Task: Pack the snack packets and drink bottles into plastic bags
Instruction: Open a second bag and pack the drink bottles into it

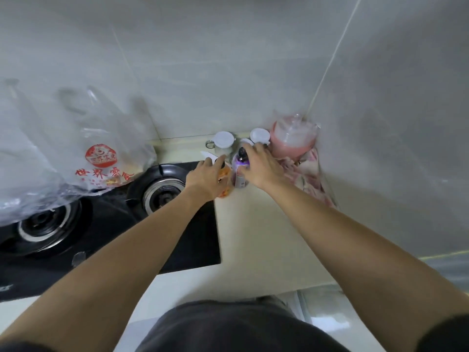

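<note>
Two drink bottles stand side by side on the cream counter beside the hob. My left hand (204, 177) grips the orange bottle (224, 182), which has a dark cap and is mostly hidden behind the hand. My right hand (261, 167) wraps around the purple bottle (239, 171), whose black cap shows above my fingers. A clear plastic bag (76, 153) with red print stands on the left over the hob, with a snack packet faintly visible inside near its bottom.
A black gas hob (101, 224) with two burners fills the left. White-lidded jars (223, 142) and a pink container (291, 141) in a clear bag crowd the back corner, over a pink cloth (309, 174). Tiled walls close the back and right.
</note>
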Demonstrator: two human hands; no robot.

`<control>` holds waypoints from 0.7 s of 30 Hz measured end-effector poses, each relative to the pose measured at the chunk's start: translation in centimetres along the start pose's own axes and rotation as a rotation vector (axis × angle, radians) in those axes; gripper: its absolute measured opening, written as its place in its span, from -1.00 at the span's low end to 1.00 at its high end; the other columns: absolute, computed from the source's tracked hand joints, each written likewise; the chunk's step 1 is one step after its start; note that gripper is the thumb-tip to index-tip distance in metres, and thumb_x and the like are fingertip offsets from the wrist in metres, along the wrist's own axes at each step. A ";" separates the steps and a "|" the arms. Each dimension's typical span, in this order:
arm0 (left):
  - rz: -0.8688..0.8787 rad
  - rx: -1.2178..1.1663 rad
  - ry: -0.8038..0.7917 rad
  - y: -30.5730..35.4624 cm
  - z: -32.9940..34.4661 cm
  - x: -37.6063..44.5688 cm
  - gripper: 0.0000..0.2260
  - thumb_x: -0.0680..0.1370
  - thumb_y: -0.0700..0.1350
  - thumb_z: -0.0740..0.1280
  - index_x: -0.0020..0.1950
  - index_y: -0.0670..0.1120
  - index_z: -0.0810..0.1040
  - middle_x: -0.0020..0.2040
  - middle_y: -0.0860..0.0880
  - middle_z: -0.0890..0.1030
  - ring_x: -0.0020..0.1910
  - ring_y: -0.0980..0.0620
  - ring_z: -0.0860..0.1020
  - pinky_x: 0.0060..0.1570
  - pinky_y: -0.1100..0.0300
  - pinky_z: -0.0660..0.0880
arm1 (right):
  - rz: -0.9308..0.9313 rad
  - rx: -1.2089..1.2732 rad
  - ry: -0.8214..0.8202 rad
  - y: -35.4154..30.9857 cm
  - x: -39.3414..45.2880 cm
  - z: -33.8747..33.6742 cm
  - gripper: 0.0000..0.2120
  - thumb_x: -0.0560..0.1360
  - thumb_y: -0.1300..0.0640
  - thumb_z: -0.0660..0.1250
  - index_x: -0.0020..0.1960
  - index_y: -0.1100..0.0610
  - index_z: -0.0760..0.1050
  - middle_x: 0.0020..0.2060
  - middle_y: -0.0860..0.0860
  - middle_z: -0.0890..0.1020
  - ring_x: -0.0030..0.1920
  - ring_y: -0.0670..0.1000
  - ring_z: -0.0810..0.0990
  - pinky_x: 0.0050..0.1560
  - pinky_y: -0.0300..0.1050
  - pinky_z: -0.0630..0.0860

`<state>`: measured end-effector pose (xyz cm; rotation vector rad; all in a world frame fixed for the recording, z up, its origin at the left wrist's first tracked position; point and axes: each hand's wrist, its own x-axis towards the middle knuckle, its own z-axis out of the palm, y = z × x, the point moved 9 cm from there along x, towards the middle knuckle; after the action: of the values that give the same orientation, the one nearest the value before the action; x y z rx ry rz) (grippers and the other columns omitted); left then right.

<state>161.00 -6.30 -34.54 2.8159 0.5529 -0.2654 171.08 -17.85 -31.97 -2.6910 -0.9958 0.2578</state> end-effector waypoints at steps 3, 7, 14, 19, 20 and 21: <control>-0.052 0.015 0.037 0.1 0.0 1.2 -0.55 0.66 0.08 0.20 0.53 0.04 0.23 0.33 -0.12 0.42 0.33 -0.17 0.42 0.02 -0.11 0.53 | -0.066 -0.013 -0.052 0.4 1.9 0.5 -0.46 0.59 -0.03 0.33 0.52 0.01 0.28 0.39 0.14 0.42 0.42 0.24 0.40 0.18 0.18 0.57; -0.077 -0.037 0.170 0.3 0.4 2.1 -0.80 0.67 0.02 0.20 0.25 -0.03 0.38 0.12 -0.09 0.53 0.18 -0.16 0.48 -0.20 -0.01 0.46 | -0.187 -0.056 -0.057 0.4 3.7 0.9 -0.61 0.61 -0.04 0.31 0.38 0.06 0.38 0.29 0.16 0.46 0.33 0.25 0.46 -0.03 0.07 0.54; -0.171 -0.152 0.297 0.8 1.5 -0.7 -0.83 0.65 0.02 0.26 0.11 -0.07 0.38 -0.08 -0.08 0.49 -0.10 -0.17 0.55 -0.31 0.04 0.37 | -0.328 0.027 -0.023 -0.4 2.6 1.1 -0.76 0.57 0.03 0.36 0.09 0.14 0.40 -0.14 0.11 0.63 -0.14 0.25 0.63 -0.33 -0.01 0.45; -0.248 -0.264 0.474 -0.5 -0.3 -6.1 -0.81 0.65 0.08 0.25 0.07 -0.03 0.41 -0.13 -0.02 0.51 -0.23 -0.08 0.50 -0.35 0.06 0.40 | -0.370 0.139 0.043 -2.8 0.7 -0.5 -0.75 0.56 0.01 0.39 -0.02 0.14 0.39 -0.25 0.04 0.56 -0.26 0.17 0.58 -0.34 -0.06 0.32; -0.262 -0.274 0.495 -0.8 -1.1 -7.2 -0.82 0.64 0.08 0.26 0.04 -0.01 0.40 -0.15 -0.01 0.52 -0.24 -0.07 0.51 -0.35 0.03 0.44 | -0.401 0.165 0.041 -4.0 0.4 -1.0 -0.75 0.56 0.01 0.40 -0.04 0.13 0.38 -0.24 0.03 0.58 -0.27 0.13 0.58 -0.35 -0.05 0.37; -0.281 -0.282 0.510 -1.3 -1.9 -8.3 -0.82 0.63 0.09 0.27 0.00 0.00 0.40 -0.16 0.00 0.54 -0.25 -0.08 0.52 -0.33 0.00 0.48 | -0.432 0.189 0.038 -5.3 0.0 -1.4 -0.75 0.56 0.00 0.40 -0.05 0.12 0.38 -0.23 0.03 0.59 -0.26 0.11 0.58 -0.35 -0.02 0.45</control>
<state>153.15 -7.41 -31.11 2.5126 1.0062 0.4607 168.17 -14.27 -29.03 -2.2370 -1.4258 0.1995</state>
